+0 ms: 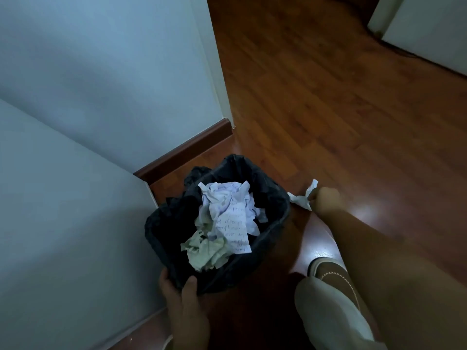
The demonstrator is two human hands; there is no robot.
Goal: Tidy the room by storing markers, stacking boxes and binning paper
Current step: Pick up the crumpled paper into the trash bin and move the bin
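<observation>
While the crumpled paper scrap (302, 197) sits pinched in your right hand (326, 200) right of centre, just beside the bin (275, 198), your fingers look closed on it, though blur hides them. Your left hand (180, 294) clamps the bin's near rim at lower centre. Crumpled sheets (225, 221) fill the black liner.

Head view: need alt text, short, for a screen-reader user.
A person's right hand pinches a crumpled paper scrap beside a black-lined bin full of crumpled paper, while the left hand grips the bin's near rim. The bin stands on a wooden floor by a pale wall.
</observation>
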